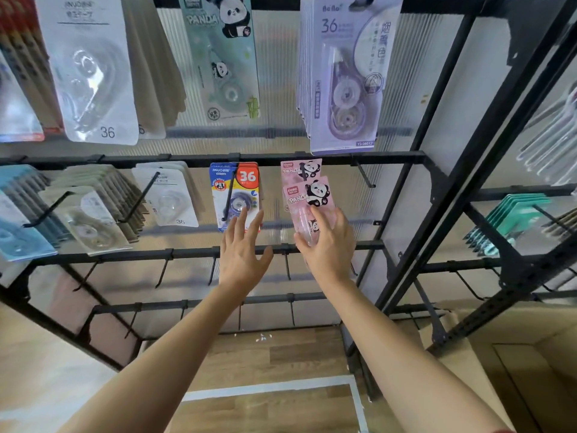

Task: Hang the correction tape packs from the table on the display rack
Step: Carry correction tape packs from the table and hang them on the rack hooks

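My right hand (327, 245) grips the lower part of a pink panda correction tape pack (307, 198), held up in front of the middle rail of the black display rack (312, 157). Its top overlaps another pink panda pack (299, 168) hanging on a hook just behind. My left hand (245, 248) is raised beside it with fingers spread, empty, its fingertips in front of a blue and yellow "36" pack (232, 189) hanging to the left.
Other packs hang along the rack: white "36" packs (93, 73), a green panda pack (221, 57), lilac packs (343, 76), teal packs (505, 223) on the right rack. A bare hook (363, 175) juts out right of the pink packs; empty hooks line the lower rails. Cardboard boxes (499, 354) stand below right.
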`<action>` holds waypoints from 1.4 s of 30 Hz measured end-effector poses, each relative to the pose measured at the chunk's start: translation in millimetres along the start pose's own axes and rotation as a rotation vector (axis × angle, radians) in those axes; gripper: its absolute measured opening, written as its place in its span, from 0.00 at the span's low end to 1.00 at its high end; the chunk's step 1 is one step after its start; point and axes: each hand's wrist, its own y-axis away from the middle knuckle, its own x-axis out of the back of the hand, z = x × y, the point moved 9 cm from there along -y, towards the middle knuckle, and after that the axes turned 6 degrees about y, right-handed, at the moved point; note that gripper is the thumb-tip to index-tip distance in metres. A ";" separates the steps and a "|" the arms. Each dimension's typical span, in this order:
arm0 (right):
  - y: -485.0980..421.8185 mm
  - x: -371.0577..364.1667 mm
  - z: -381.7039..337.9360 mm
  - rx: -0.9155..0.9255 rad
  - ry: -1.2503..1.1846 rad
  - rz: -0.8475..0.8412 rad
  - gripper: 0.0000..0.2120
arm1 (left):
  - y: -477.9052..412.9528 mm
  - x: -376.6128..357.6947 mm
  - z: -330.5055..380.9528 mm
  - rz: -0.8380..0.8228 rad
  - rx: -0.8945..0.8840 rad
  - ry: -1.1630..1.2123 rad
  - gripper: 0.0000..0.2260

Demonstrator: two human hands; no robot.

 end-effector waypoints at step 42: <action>143.9 -47.6 -28.9 0.108 0.196 -0.783 0.35 | 140.4 -17.5 -65.2 -0.198 0.141 -0.036 0.28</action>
